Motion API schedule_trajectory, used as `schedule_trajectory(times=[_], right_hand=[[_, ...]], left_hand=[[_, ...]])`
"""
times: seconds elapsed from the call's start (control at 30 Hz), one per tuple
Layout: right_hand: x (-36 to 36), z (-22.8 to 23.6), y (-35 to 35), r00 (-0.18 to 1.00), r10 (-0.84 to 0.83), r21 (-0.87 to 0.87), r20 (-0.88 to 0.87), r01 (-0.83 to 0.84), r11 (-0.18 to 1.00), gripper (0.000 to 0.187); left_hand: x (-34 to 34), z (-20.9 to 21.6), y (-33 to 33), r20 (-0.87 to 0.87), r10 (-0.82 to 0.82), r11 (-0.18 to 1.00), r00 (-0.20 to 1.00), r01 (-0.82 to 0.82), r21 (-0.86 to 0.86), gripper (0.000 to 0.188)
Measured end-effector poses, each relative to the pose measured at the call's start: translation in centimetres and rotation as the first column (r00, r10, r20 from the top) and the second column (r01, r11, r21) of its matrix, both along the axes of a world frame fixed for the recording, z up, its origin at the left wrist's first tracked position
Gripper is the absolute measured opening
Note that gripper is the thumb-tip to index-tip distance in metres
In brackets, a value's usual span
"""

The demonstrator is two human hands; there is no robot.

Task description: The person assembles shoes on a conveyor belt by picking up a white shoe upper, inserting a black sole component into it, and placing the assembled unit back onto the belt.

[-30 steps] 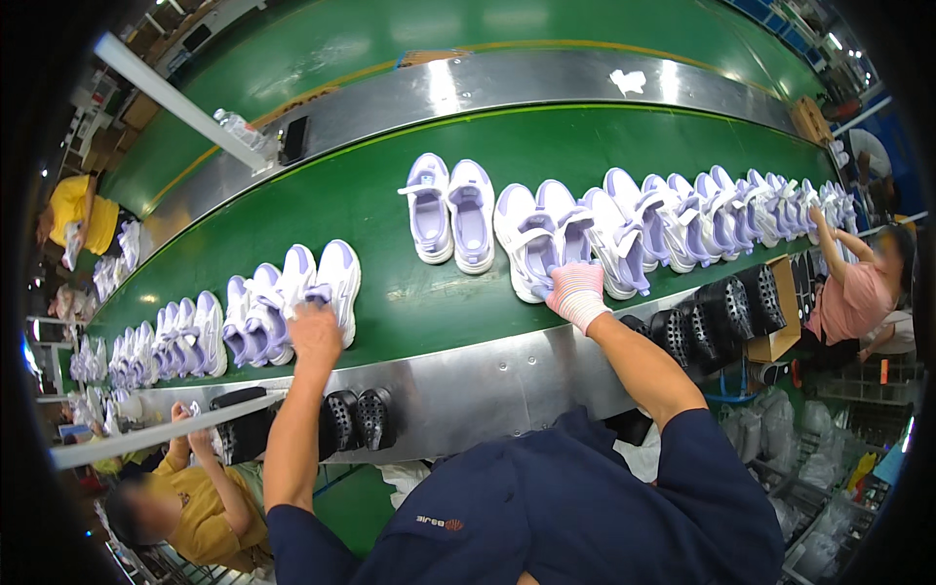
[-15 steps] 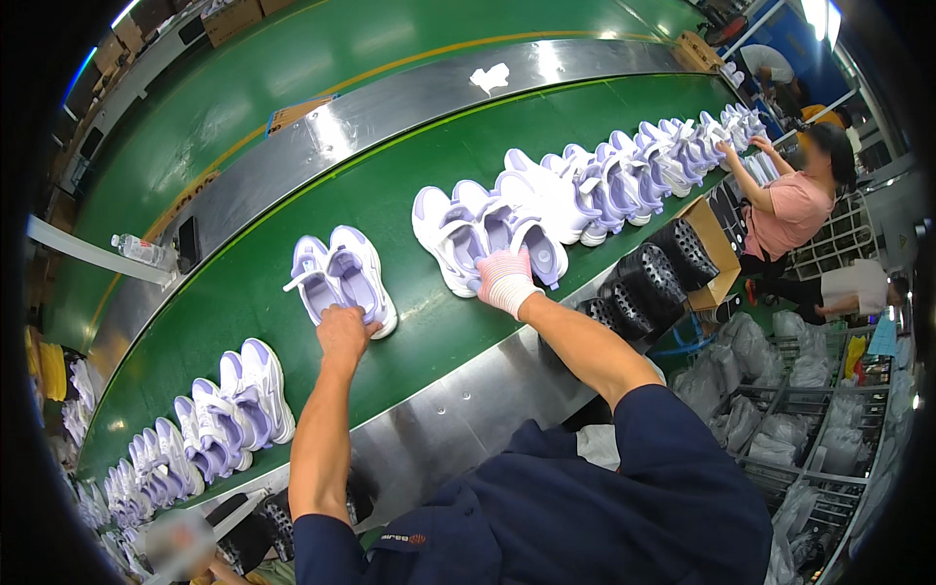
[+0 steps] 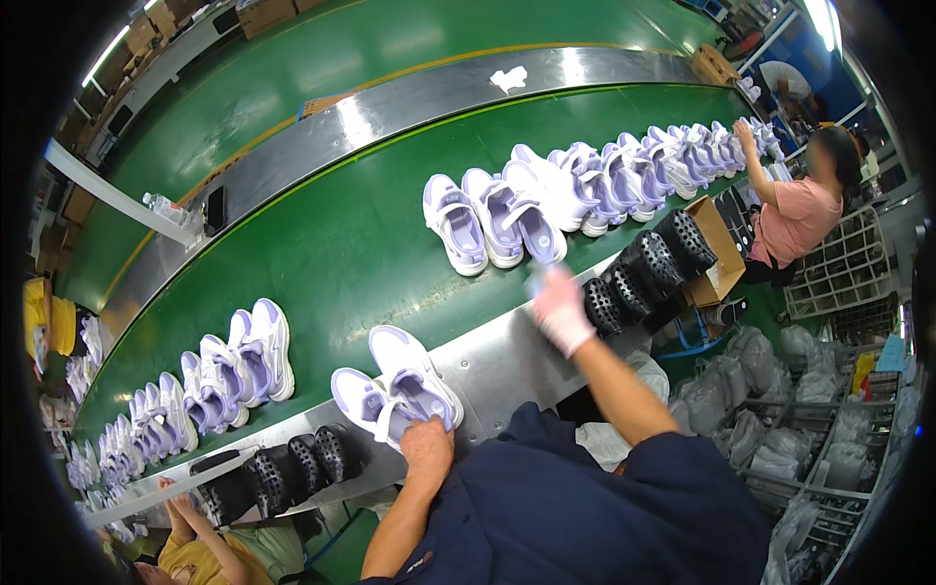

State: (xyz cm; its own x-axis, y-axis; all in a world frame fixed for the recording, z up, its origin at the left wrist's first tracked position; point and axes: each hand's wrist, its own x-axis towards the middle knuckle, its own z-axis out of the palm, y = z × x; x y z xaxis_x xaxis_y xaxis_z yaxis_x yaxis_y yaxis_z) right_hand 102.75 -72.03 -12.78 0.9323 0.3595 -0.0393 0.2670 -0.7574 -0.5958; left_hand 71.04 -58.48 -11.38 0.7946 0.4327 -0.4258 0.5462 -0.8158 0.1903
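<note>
My bare left hand (image 3: pixel 429 450) is closed on the heel of a white and lavender sneaker (image 3: pixel 408 366). Its mate (image 3: pixel 359 398) leans against it, partly behind the hand's grip, over the belt's near steel edge. My right hand (image 3: pixel 564 317), in a pale pink and white glove, hovers over the steel edge and is smeared by motion. A pale bluish blur shows at its fingertips, too unclear to name. Just beyond it stands the nearest sneaker (image 3: pixel 539 234) of a long row, with another sneaker (image 3: pixel 454 226) at that row's left end.
More sneakers (image 3: pixel 263 351) line the green belt (image 3: pixel 331 263) at left. Black perforated shoe forms (image 3: pixel 658 263) sit by an open carton (image 3: pixel 723 258) at right. A co-worker in pink (image 3: pixel 795 214) reaches to the row; another in yellow (image 3: pixel 219 561) is at lower left. A bottle (image 3: pixel 168 210) stands across.
My left hand has drawn the pair of sneakers toward me, from mid-belt to the steel edge. The right hand has come off the row of sneakers and moved nearer and rightward.
</note>
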Motion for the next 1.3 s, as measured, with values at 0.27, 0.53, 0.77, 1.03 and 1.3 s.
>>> schedule_trajectory(times=[0.27, 0.53, 0.77, 1.03, 1.3], right_hand=[[20.6, -2.6, -3.8, 0.958, 0.214, -0.646, 0.188, -0.043, 0.762, 0.020], [17.6, -4.4, 1.2, 0.951, 0.308, -0.770, -0.011, -0.205, 0.605, 0.026], [20.2, -2.4, 1.1, 0.975, 0.194, -0.818, 0.111, -0.022, 0.575, 0.022], [6.0, -1.6, 2.1, 0.731, 0.573, -0.722, 0.371, -0.161, 0.673, 0.042], [10.2, 3.1, 7.1, 0.861, 0.446, -0.728, 0.245, -0.141, 0.671, 0.015]], left_hand=[[-1.7, -0.4, -1.0, 0.019, 0.021, 0.998, 1.000, -0.022, 0.059, 0.035], [-1.7, -0.1, -1.8, 0.037, 0.061, 0.993, 0.997, -0.065, 0.099, 0.029], [-1.3, -0.2, -1.2, 0.119, -0.072, 0.993, 0.990, 0.060, 0.105, 0.030], [-2.7, -1.6, -1.5, 0.203, 0.088, 0.995, 0.975, -0.094, 0.019, 0.030], [-2.8, -2.0, -1.4, 0.240, 0.052, 0.996, 0.969, -0.067, 0.054, 0.025]])
